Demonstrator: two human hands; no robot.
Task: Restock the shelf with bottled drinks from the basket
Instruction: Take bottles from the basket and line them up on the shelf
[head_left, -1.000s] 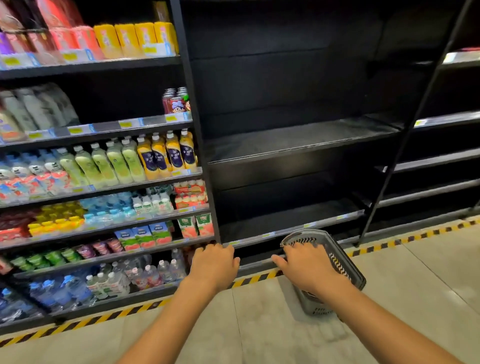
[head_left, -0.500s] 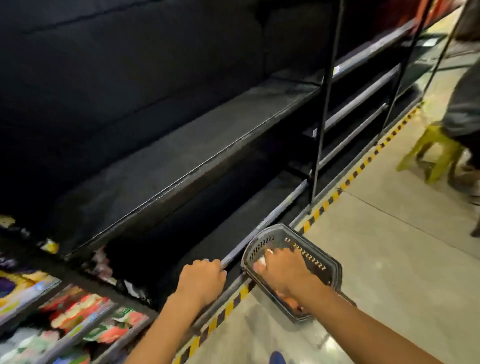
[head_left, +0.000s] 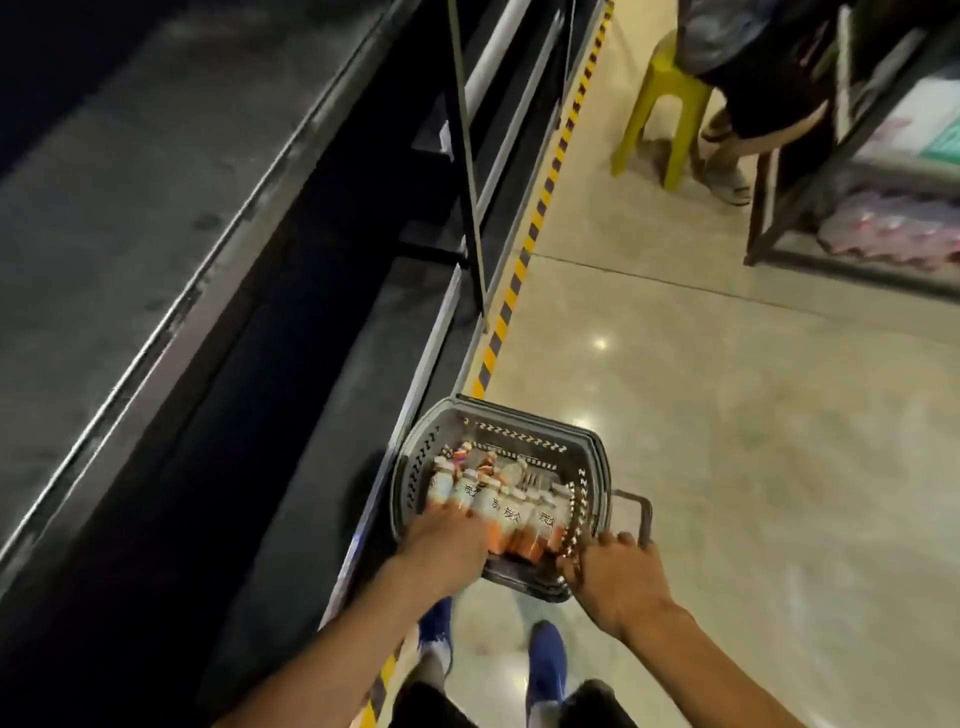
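- The dark shelf (head_left: 156, 208) fills the left half of the frame, its boards slanting from lower left to upper centre.
- The pale floor (head_left: 727, 415) takes the right half, with a yellow-and-black stripe (head_left: 540, 208) running along the shelf's foot.
- The grey basket (head_left: 498, 426) sits on the floor at lower centre, just beside the shelf's bottom edge.
- A yellow stool (head_left: 660, 93) stands at upper right (someone sits on it, mostly out of frame).
- The right hand (head_left: 618, 579), right of lower centre, curls its fingers over the basket's near rim.
- The left hand (head_left: 447, 543), at lower centre, lies on the bottled drinks (head_left: 514, 512); blur hides whether its fingers grip one.
- The bottled drinks lie side by side inside the basket, white above and orange below.
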